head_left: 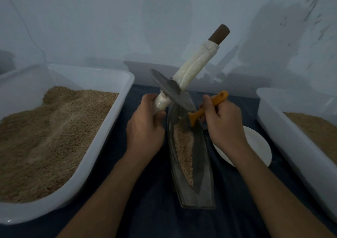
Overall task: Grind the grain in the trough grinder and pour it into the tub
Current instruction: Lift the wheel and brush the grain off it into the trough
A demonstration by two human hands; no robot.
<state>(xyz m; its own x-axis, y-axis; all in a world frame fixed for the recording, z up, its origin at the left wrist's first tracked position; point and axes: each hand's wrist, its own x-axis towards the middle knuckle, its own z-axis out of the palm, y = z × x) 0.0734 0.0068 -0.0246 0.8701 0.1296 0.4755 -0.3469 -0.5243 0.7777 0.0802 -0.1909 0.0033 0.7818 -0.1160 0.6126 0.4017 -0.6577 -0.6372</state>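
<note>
A large white rectangular plastic tub [125, 84] sits along the left edge of the dark blue cloth-covered table [149, 210], heaped with coarse tan ground grain [54, 132].

Just right of it, the left hand [145, 126] grips the near end of the white-wrapped axle handle [162, 103], fingers and thumb curled tight round it. The handle runs through a grey metal grinding disc [171, 90], which is lifted and tilted over the far end of the trough; the far part of the handle slants up to the right and ends in a bare brown wooden tip [219, 34].

In the middle of the table lies the long, narrow, boat-shaped grey metal trough grinder [200, 179], its length running from the near edge toward the far one, with a strip of pale crushed grain [184, 152] along its channel.

The right hand [224, 126] holds an orange plastic-handled brush [206, 108], fingers wrapped round the handle, its head pointing down into the trough beside the disc.

Under the right wrist rests a small round white plate [259, 144]. Along the right edge stands a second white plastic tub [284, 122] holding tan grain [313, 128].
</note>
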